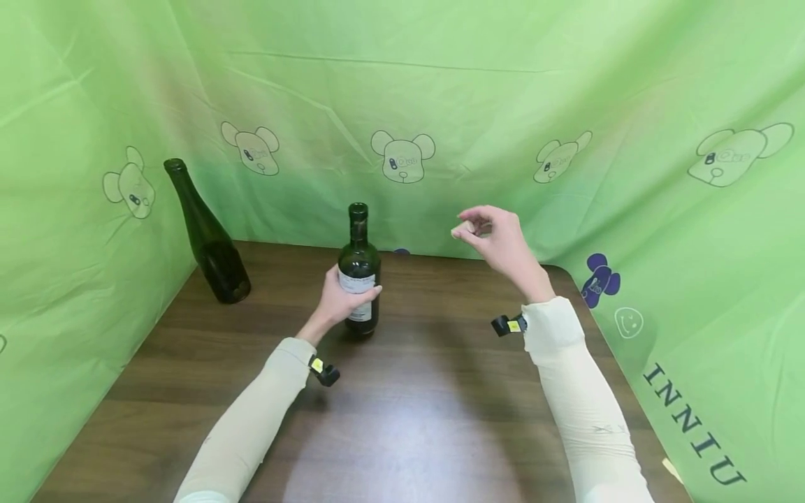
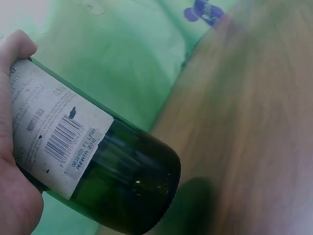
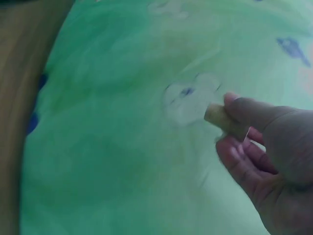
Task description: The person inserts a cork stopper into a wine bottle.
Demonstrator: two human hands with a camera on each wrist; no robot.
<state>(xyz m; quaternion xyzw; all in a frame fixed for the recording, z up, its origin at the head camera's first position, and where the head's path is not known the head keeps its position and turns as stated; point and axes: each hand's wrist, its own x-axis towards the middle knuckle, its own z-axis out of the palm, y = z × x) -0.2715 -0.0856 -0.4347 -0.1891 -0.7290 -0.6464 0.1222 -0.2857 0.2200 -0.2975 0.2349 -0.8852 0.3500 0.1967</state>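
A dark green wine bottle point(image 1: 359, 262) with a white label stands nearly upright in the middle of the head view, its mouth uncovered. My left hand point(image 1: 339, 299) grips it around the label, thumb across the front. The left wrist view shows the bottle's base point(image 2: 142, 181) and the barcode on its label point(image 2: 63, 132). Off to the right, raised higher than the table, my right hand point(image 1: 499, 237) pinches a small pale cork point(image 3: 224, 121) between thumb and fingertips. The cork is apart from the bottle.
A second, taller green bottle point(image 1: 214, 244) without a label stands at the table's back left, leaning in the view. The brown wooden table point(image 1: 402, 391) is bordered by green curtains point(image 1: 402, 91) on the left, back and right. Wrist cameras are strapped to both forearms.
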